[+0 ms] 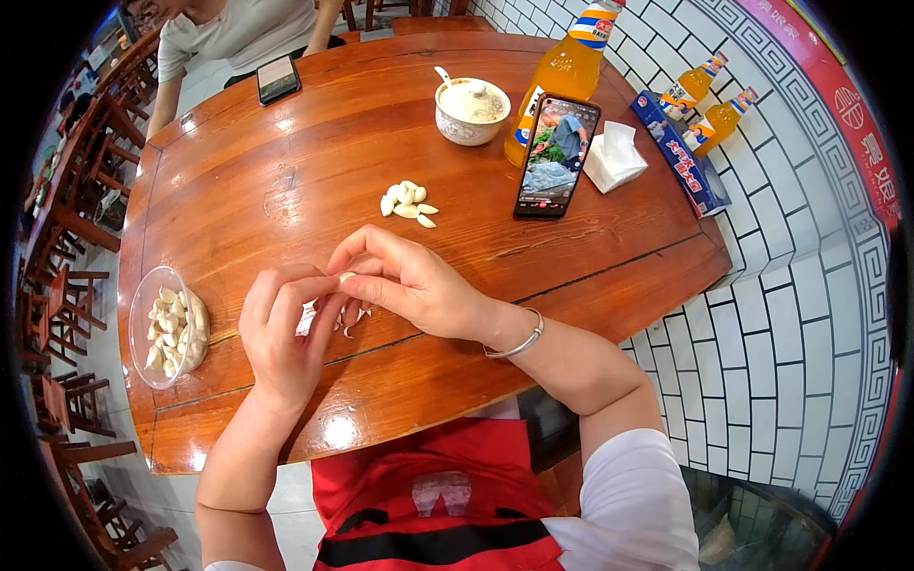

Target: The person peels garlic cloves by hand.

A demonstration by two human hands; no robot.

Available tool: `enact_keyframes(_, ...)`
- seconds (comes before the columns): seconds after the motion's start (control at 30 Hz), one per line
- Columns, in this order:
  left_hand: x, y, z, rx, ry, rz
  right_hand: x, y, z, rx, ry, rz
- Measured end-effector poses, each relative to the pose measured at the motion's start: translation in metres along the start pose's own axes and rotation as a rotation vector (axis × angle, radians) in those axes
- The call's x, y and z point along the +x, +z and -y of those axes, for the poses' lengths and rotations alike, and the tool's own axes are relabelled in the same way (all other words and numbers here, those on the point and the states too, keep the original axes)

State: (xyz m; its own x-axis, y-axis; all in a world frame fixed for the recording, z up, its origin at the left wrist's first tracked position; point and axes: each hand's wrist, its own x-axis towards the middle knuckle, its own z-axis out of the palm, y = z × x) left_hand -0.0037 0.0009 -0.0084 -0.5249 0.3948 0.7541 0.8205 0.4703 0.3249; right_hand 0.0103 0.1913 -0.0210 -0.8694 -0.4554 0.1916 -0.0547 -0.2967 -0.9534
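A small pale garlic clove (pixel 347 277) is pinched between the fingertips of my left hand (pixel 284 328) and my right hand (pixel 411 282), above the near part of the table. Bits of garlic skin (pixel 350 321) lie below my fingers, partly hidden by them. Just beyond my hands rests a small pile of peeled garlic cloves (pixel 406 199). To the left of my left hand stands a clear plastic bowl (pixel 199 333) with many garlic cloves (pixel 169 328) in it.
On the wooden table (pixel 238 200) are a lidded bowl with a spoon (pixel 471 112), a large orange drink bottle (pixel 564 76), a propped phone (pixel 557 157), tissues (pixel 615 157) and a blue box (pixel 681 157). Across sits a person (pixel 238 38) near another phone (pixel 278 79). A tiled wall (pixel 743 352) borders the right.
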Motion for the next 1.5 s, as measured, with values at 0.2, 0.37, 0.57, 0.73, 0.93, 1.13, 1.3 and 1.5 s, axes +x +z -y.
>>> enact_keyframes(0.2,0.0005,0.0002,0.0001,-0.032,-0.038,0.015,-0.0001,0.0020,0.0016,-0.026,0.003,-0.008)
enact_keyframes(0.37,0.0031,0.0000,-0.0018,-0.027,-0.029,0.033,-0.0005,0.0021,0.0017,-0.143,-0.034,-0.012)
enact_keyframes(0.57,0.0030,0.0014,-0.0018,-0.053,-0.034,0.035,-0.0003,0.0035,0.0015,-0.171,-0.053,-0.021)
enact_keyframes(0.73,0.0006,0.0008,0.0026,-0.036,0.028,0.043,-0.0001,0.0045,0.0027,-0.158,-0.057,-0.020)
enact_keyframes(0.93,0.0021,0.0009,-0.0014,-0.028,0.012,0.035,-0.0006,0.0046,0.0028,-0.154,-0.046,-0.019)
enact_keyframes(1.13,0.0013,0.0009,-0.0008,-0.049,0.017,0.028,-0.0007,0.0044,0.0039,-0.174,-0.046,-0.011)
enact_keyframes(1.3,-0.0006,0.0007,0.0003,-0.040,0.019,0.010,-0.0008,0.0042,0.0055,-0.193,-0.057,-0.004)
enact_keyframes(1.5,-0.0030,-0.0004,0.0026,-0.043,0.029,0.006,-0.0007,0.0040,0.0038,-0.163,-0.047,-0.012)
